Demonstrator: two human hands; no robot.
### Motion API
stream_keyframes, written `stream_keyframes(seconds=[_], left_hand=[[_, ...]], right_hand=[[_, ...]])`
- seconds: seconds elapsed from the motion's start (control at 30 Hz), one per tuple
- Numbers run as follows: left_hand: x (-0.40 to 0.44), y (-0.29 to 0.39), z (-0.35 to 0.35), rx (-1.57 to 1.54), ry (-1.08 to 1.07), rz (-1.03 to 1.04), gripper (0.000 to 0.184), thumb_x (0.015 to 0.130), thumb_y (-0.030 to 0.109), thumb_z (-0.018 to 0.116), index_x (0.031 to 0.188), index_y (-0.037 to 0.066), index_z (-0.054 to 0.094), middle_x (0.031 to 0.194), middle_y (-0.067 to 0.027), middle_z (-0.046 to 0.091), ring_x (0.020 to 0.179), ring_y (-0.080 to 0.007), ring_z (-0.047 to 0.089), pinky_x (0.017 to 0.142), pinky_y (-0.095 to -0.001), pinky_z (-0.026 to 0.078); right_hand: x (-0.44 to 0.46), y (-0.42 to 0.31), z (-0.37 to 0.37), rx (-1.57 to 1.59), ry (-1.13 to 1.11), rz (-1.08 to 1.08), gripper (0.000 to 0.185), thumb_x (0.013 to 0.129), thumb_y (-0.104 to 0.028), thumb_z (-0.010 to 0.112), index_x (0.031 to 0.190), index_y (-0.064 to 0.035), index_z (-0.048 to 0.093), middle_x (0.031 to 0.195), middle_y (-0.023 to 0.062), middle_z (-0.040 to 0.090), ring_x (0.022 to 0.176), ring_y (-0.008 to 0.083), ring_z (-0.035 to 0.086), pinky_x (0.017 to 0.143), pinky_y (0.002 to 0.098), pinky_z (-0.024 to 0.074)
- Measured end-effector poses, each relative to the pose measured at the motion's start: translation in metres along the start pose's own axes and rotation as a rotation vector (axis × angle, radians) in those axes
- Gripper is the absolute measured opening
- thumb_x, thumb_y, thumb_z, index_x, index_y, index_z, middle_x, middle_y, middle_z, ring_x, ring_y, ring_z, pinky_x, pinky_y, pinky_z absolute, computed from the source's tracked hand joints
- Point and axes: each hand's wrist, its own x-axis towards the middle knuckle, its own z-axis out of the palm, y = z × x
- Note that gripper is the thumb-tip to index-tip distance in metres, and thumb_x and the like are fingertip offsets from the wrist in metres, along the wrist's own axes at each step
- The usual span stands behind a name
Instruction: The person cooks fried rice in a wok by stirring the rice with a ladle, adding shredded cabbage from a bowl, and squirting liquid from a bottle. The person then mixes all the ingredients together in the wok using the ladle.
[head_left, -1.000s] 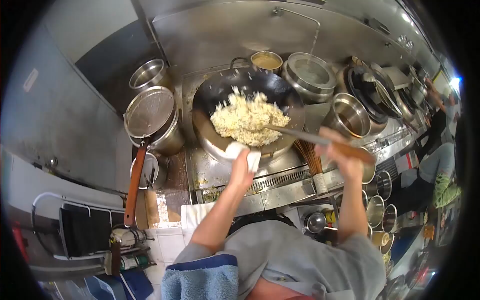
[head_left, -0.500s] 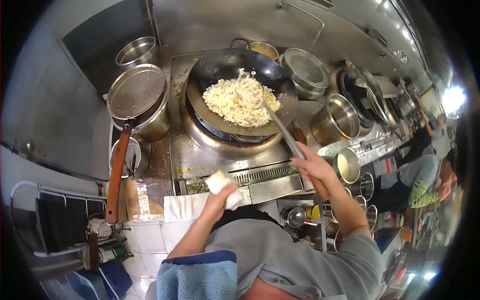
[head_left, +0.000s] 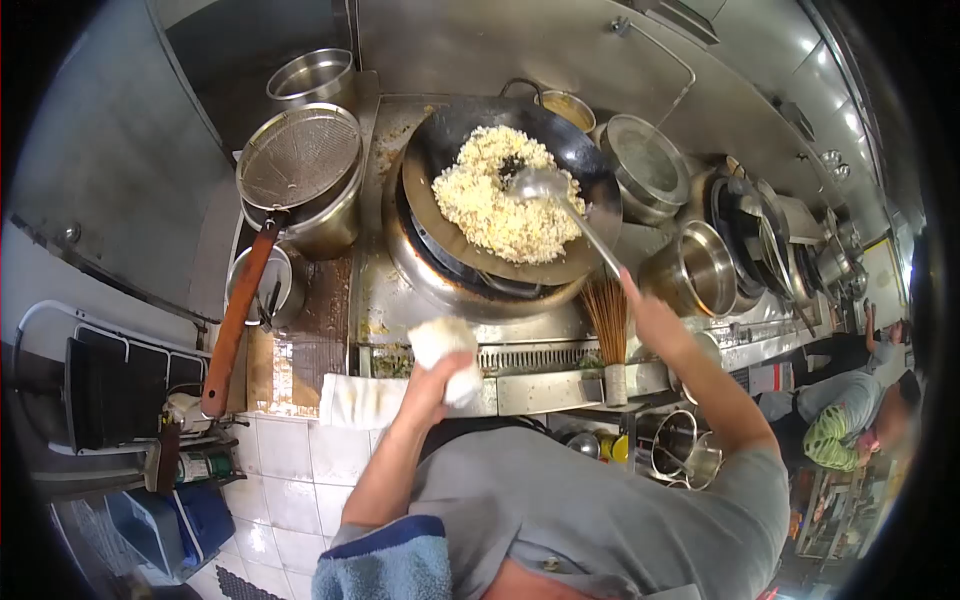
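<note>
Ladle and wok, as seen from beside the stove: the rice [head_left: 480, 215] lies heaped in the wok [head_left: 590, 150], with a dark patch of bare metal showing through next to the bowl of the ladle [head_left: 541, 184]. The right hand [head_left: 657, 325] is closed around the ladle's handle (how the thumb lies, I cannot tell). The left hand [head_left: 430, 390] grips a bunched white cloth [head_left: 440, 345] in front of the stove, apart from the wok. Good stirring, I judge, calls for a firm but loose-wristed hold, the bowl slid low along the metal so that grains lift rather than crush. Steadying the wok is best done through the cloth, thickly folded, as the rim is probably hot.
</note>
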Motion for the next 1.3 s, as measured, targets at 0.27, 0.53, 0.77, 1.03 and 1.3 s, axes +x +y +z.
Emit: stream_keyframes(seconds=[0.27,0.53,0.77,1.03,1.3], left_hand=[[0.070,0.011,0.046,0.008,-0.118,-0.331,0.036,0.084,0.054,0.051,0.098,0.021,0.054,0.082,0.0020,0.058,0.073,-0.0130,0.055,0.059,-0.0333,0.043],[0.110,0.007,0.046,0.042,-0.010,-0.389,0.025,0.080,0.046,0.058,0.083,0.021,0.055,0.068,0.0047,0.057,0.060,-0.0115,0.054,0.051,-0.0301,0.043],[0.122,0.002,0.044,-0.011,-0.005,-0.382,0.023,0.077,0.037,0.063,0.085,0.017,0.053,0.072,-0.0010,0.057,0.065,-0.0194,0.057,0.061,-0.0349,0.048],[0.154,-0.007,0.041,-0.031,-0.017,-0.333,0.012,0.083,0.023,0.056,0.083,0.012,0.052,0.069,-0.0032,0.058,0.060,-0.0191,0.058,0.050,-0.0360,0.046],[0.013,-0.051,0.066,-0.061,0.069,-0.133,0.028,0.087,0.007,0.048,0.115,0.008,0.043,0.100,-0.0060,0.055,0.087,-0.0167,0.058,0.073,-0.0328,0.052]], right_hand=[[-0.007,0.009,0.002,0.013,-0.033,-0.022,0.076,0.077,0.003,0.044,0.142,-0.0121,0.006,0.080,0.0291,0.059,0.074,0.0432,0.059,0.068,0.0494,0.0466],[0.024,-0.009,0.020,0.136,0.073,-0.105,0.083,0.075,0.004,0.046,0.143,-0.0131,0.002,0.081,0.0299,0.058,0.077,0.0427,0.059,0.069,0.0483,0.0467],[0.057,-0.021,0.017,0.191,0.252,-0.143,0.080,0.074,0.003,0.048,0.142,-0.0131,0.009,0.077,0.0284,0.059,0.075,0.0442,0.058,0.068,0.0491,0.0463],[-0.091,0.005,0.000,0.480,0.043,-0.195,0.071,0.079,-0.007,0.050,0.141,-0.0177,0.017,0.078,0.0285,0.058,0.072,0.0439,0.057,0.066,0.0499,0.0440],[-0.128,-0.001,-0.026,0.804,-0.290,-0.235,0.060,0.080,-0.009,0.050,0.136,-0.0160,0.028,0.073,0.0176,0.058,0.064,0.0305,0.058,0.062,0.0384,0.0473]])
